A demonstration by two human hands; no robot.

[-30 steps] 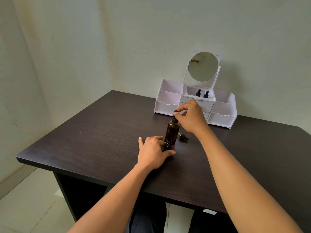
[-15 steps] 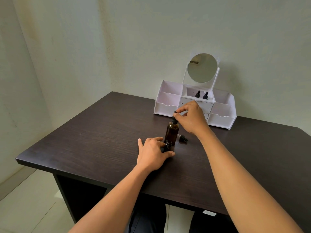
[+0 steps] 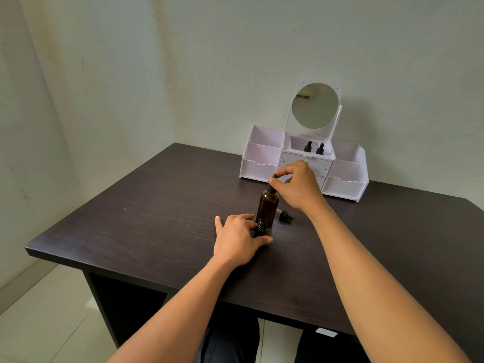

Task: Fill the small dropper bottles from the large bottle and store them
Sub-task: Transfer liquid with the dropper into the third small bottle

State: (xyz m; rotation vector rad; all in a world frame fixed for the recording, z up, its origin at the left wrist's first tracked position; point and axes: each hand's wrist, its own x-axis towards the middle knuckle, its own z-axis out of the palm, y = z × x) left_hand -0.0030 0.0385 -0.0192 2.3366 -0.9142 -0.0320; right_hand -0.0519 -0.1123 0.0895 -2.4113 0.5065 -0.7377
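Observation:
A large amber bottle (image 3: 267, 206) stands upright mid-table. My right hand (image 3: 297, 188) pinches the black rubber bulb of its dropper cap (image 3: 273, 182) at the neck. Just in front of it stands a small open dropper bottle (image 3: 262, 226), which my left hand (image 3: 239, 238) holds between thumb and fingers on the table. A small dropper cap (image 3: 285, 214) lies on its side right of the large bottle. Two capped small bottles (image 3: 313, 148) stand in the middle compartment of the white organizer (image 3: 262, 163).
The organizer sits against the back wall and carries a round mirror (image 3: 315, 105). The dark wooden table (image 3: 146, 213) ends in a front edge close to me and a left edge by the corner walls.
My right hand's fingers have shifted slightly on the large bottle's dropper bulb. The left hand and the small bottle stay where they were.

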